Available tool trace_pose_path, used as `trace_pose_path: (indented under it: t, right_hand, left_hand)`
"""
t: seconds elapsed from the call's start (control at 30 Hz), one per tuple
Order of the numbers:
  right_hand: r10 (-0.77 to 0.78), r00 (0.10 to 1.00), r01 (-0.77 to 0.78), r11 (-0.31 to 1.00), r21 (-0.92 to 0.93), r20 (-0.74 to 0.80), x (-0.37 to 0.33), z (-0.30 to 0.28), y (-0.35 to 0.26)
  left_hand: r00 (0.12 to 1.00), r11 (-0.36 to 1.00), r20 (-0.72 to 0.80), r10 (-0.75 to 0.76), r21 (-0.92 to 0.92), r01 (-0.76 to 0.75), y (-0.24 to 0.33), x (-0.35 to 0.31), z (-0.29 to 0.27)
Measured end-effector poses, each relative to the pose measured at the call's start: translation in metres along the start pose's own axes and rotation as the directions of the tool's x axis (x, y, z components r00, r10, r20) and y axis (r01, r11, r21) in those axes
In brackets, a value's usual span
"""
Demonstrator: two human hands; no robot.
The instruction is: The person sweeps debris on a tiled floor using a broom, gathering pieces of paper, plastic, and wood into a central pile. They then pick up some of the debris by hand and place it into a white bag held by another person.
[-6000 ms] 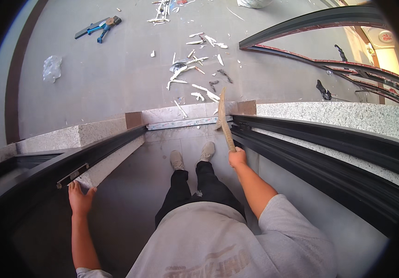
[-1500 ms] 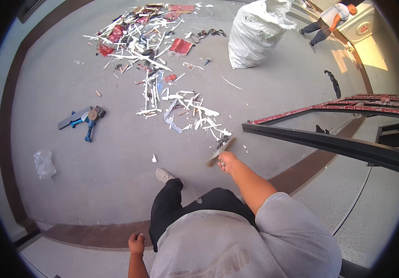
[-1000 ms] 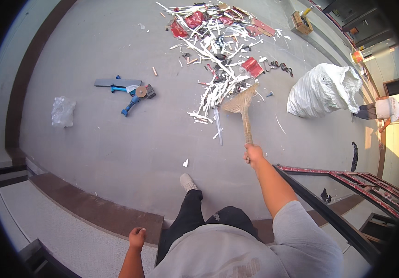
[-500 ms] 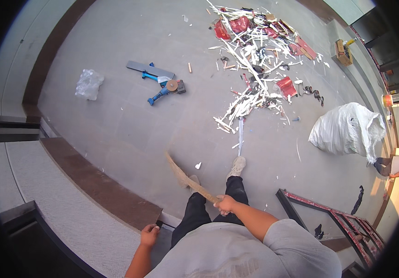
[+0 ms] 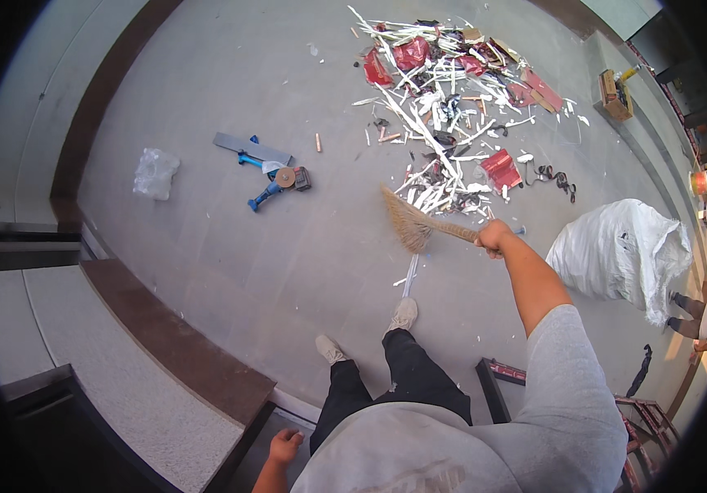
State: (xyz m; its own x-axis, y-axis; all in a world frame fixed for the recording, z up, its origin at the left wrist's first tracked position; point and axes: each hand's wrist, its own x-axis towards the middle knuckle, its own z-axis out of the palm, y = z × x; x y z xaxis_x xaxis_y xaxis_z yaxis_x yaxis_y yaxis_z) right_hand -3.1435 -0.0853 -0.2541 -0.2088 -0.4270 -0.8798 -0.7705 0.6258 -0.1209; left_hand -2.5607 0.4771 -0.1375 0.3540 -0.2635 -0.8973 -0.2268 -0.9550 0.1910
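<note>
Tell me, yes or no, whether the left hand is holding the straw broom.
No, the right hand grips the straw broom by its handle, while the left hand is well apart from it.

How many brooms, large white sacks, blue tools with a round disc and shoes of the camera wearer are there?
Broom, in the right hand: 1
Large white sack: 1
Blue disc tool: 1
Wearer's shoes: 2
Total: 5

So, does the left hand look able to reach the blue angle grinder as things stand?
Probably not without stepping forward: the left hand hangs low at the person's side, and a wide stretch of floor separates it from the blue angle grinder.
</note>
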Motion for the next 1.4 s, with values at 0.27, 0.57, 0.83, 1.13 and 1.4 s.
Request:
trace_pose_path:
  t: [0.27,0.57,0.83,1.13,1.4]
  right_hand:
    - [-0.025,0.946,0.082,0.983,0.167,-0.323,-0.032,0.002,-0.019]
    - [-0.114,0.974,-0.044,0.752,0.657,0.196,-0.185,0.208,0.056]
    - [0.079,0.933,-0.022,0.986,-0.164,0.351,-0.158,0.255,0.144]
    - [-0.072,0.994,0.097,0.917,-0.387,0.078,-0.014,-0.038,0.128]
    - [-0.127,0.935,0.009,0.941,-0.338,-0.331,0.078,-0.251,0.095]
  left_hand:
    - [0.975,0.967,-0.074,0.210,-0.132,-0.218,0.078,0.022,-0.024]
    - [0.965,0.958,0.020,0.262,-0.127,-0.257,0.027,0.055,-0.060]
    - [0.994,0.973,-0.103,-0.041,-0.228,0.017,-0.070,0.056,-0.086]
    - [0.999,0.995,-0.033,-0.008,-0.099,0.005,0.035,0.003,0.056]
    - [0.968,0.968,0.023,0.249,-0.031,-0.249,0.233,-0.049,0.163]
